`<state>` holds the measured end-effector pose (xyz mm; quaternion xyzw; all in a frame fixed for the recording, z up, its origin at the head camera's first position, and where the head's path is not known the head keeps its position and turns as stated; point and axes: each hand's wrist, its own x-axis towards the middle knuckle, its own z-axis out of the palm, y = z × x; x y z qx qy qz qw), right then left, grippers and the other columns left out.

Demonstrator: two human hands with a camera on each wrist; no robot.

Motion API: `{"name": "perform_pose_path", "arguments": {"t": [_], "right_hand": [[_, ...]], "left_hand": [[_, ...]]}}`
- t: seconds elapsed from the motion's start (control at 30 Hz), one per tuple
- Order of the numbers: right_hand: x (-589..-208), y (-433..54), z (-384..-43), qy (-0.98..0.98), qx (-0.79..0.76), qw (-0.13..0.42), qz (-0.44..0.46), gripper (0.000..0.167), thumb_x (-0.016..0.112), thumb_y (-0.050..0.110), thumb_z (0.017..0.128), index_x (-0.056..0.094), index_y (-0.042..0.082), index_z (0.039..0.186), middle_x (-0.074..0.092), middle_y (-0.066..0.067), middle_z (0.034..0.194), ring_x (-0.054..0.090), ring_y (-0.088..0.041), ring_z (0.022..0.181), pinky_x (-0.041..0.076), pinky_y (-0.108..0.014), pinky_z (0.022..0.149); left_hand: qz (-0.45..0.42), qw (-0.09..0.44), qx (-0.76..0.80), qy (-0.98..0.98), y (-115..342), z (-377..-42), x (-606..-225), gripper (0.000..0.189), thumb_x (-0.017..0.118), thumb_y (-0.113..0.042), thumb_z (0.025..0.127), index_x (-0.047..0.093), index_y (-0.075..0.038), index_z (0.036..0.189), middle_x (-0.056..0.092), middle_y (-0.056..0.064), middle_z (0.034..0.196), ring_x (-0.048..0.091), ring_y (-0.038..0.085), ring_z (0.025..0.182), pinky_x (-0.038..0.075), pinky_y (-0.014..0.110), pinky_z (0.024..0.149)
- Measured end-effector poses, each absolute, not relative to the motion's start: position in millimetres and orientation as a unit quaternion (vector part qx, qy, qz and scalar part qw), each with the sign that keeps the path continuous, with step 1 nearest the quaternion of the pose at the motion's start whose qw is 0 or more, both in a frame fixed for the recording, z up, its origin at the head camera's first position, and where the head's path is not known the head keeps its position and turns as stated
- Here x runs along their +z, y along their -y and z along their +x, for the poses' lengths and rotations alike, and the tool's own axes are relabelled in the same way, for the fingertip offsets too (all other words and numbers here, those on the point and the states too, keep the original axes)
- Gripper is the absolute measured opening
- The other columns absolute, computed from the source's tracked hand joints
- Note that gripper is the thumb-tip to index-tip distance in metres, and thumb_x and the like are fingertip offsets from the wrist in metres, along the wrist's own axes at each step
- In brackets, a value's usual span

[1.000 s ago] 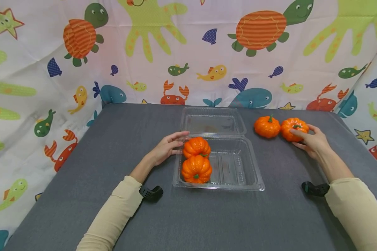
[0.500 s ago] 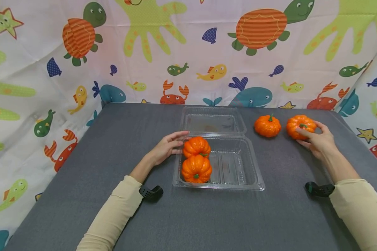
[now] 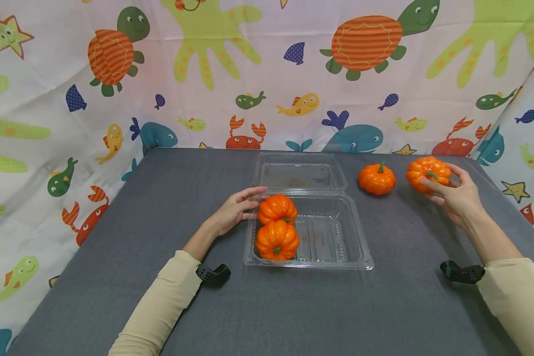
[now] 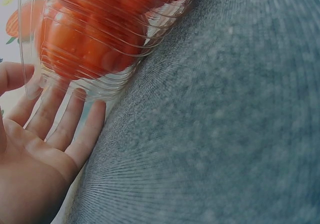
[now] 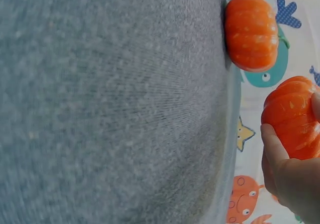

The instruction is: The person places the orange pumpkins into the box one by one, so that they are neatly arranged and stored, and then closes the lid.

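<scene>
My right hand (image 3: 460, 195) grips a small orange pumpkin (image 3: 427, 174) by its near right side; in the right wrist view the pumpkin (image 5: 292, 116) is clear of the table. Left of it another orange pumpkin (image 3: 377, 179) with a green stem sits on the table. Two more pumpkins lie one behind the other in the left half of a clear plastic clamshell container (image 3: 360, 247), the front one (image 3: 277, 240) against the back one (image 3: 278, 207). My left hand (image 3: 231, 212) rests its nearly straight fingers (image 4: 67, 126) against the container's left wall.
The container's clear lid (image 3: 300, 173) lies folded back flat behind it. A grey cloth (image 3: 293, 311) covers the table. A curtain (image 3: 267, 64) printed with sea animals hangs along the back and sides.
My right hand has drawn its pumpkin right, away from the neighbouring one, and raised it off the table. The left hand, the container and the other pumpkins stay in place.
</scene>
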<state>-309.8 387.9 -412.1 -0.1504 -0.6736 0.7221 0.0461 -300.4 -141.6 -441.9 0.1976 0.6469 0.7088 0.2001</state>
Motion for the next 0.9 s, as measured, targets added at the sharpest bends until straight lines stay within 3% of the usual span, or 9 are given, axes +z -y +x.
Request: {"name": "perform_pose_path", "arguments": {"t": [0.33, 0.57, 0.9], "right_hand": [[-375, -348, -280, 0.694, 0.712, 0.031, -0.103, 0.089, 0.079, 0.015, 0.077, 0.025, 0.032, 0.146, 0.034, 0.007, 0.117, 0.041, -0.014, 0.108, 0.052, -0.019, 0.071], [-371, -334, -276, 0.723, 0.687, 0.02, -0.071, 0.088, 0.077, 0.016, 0.079, 0.025, 0.03, 0.148, 0.031, -0.001, 0.126, 0.041, -0.016, 0.108, 0.052, -0.023, 0.078], [-366, -318, -271, 0.753, 0.657, -0.02, -0.003, 0.074, 0.07, 0.012, 0.087, 0.028, 0.031, 0.144, 0.028, -0.005, 0.131, 0.042, -0.015, 0.109, 0.051, -0.02, 0.076]], "left_hand": [[0.199, 0.198, 0.708, -0.648, 142, -300, -442, 0.049, 0.046, -0.009, 0.098, 0.036, 0.0, 0.145, 0.039, 0.018, 0.145, 0.048, 0.023, 0.119, 0.049, 0.034, 0.087], [0.2, 0.199, 0.708, -0.648, 141, -300, -443, 0.05, 0.046, -0.009, 0.097, 0.035, -0.001, 0.145, 0.038, 0.018, 0.146, 0.047, 0.024, 0.121, 0.049, 0.034, 0.087], [0.201, 0.199, 0.709, -0.646, 141, -300, -443, 0.05, 0.047, -0.009, 0.097, 0.035, 0.0, 0.145, 0.037, 0.018, 0.146, 0.045, 0.025, 0.123, 0.048, 0.035, 0.088]]}}
